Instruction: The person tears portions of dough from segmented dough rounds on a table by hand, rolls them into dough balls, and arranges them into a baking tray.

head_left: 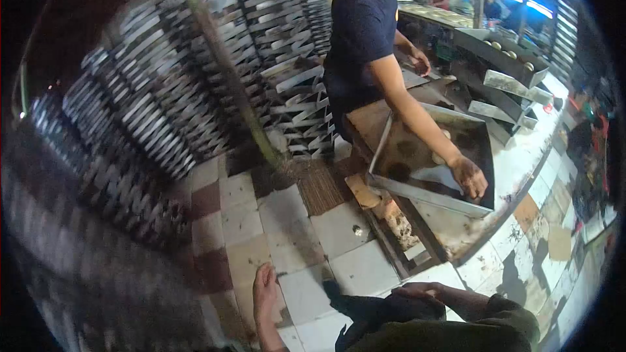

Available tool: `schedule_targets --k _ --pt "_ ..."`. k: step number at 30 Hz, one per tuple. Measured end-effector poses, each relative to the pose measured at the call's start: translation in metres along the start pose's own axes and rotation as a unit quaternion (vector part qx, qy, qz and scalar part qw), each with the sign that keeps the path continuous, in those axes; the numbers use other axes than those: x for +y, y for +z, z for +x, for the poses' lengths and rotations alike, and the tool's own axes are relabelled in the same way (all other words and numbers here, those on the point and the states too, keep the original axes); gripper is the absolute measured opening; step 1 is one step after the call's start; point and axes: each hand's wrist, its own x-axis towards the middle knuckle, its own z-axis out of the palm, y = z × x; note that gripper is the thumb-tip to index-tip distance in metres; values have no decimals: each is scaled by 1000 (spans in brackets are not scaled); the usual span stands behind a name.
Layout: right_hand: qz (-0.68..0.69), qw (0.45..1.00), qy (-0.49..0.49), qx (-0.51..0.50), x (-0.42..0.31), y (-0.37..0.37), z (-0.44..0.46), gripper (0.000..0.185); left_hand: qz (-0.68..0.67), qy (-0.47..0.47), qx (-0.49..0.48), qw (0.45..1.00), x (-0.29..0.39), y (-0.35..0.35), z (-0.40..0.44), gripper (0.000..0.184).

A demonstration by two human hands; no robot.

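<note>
My left hand point(264, 285) hangs over the tiled floor point(287, 215), its fingers loosely bent and apart from any object. On the dark clothing over my leg point(385, 313) rests my right hand point(419, 291), fairly flat with nothing visible in it. Beyond my hands, a large metal tray point(430, 205) sits tilted in view on the worktable point(515, 163). A co-worker point(355, 32) in a dark T-shirt reaches a hand point(469, 179) down into this tray. Small pale round pieces point(438, 158) lie inside it, partly behind the co-worker's arm.
Tall stacks of metal trays point(143, 91) stand at the left. A slanting pole point(225, 65) rises before them. More metal trays point(502, 85), one with pale round pieces, are at the back right. A low wooden frame point(391, 221) lies beside the worktable.
</note>
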Motion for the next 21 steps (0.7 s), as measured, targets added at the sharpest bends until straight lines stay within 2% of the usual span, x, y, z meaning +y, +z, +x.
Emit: schedule_targets --k 1,2,3,5,6,7,9,11,12,14,15,17,18,19,21 --pt "-100 936 326 94 14 -17 13 57 -1 15 -10 1000 11 -4 38 36" --pt "-185 752 606 180 25 -40 33 57 -23 27 -74 997 -5 -8 85 43" --pt "-188 755 599 187 52 -59 33 57 12 23 -95 995 -9 -7 118 46" --pt "-135 764 533 338 107 -101 32 49 38 -28 -145 988 -45 3 180 51" --pt "16 778 469 417 80 -97 86 46 33 -76 -174 981 -72 1 212 52" --pt "19 779 468 418 83 -118 112 46 88 -83 -201 972 -69 -5 227 52" --pt "-119 848 361 370 82 -152 138 43 134 -106 -229 958 -80 -20 252 51" --pt "-204 756 488 386 64 -191 246 42 18 -185 -234 954 -98 -42 285 46" --pt "-175 771 424 441 62 -206 275 45 13 -191 -228 955 -94 -52 307 46" --pt "-182 766 427 445 77 -255 313 46 -2 -290 -143 946 -86 -64 350 44" --pt "-189 763 420 454 84 -282 329 47 -5 -292 -145 945 -86 -64 379 44" --pt "-164 758 434 459 119 -329 348 46 107 -367 -140 913 -93 -67 445 42" --pt "-144 757 440 461 137 -358 362 44 -47 -364 -87 926 -206 -67 490 40" --pt "-147 766 423 460 151 -381 385 44 -49 -351 -92 930 -194 -56 538 40" --pt "-153 785 389 458 174 -426 437 42 134 -333 -164 919 -133 -46 599 45"
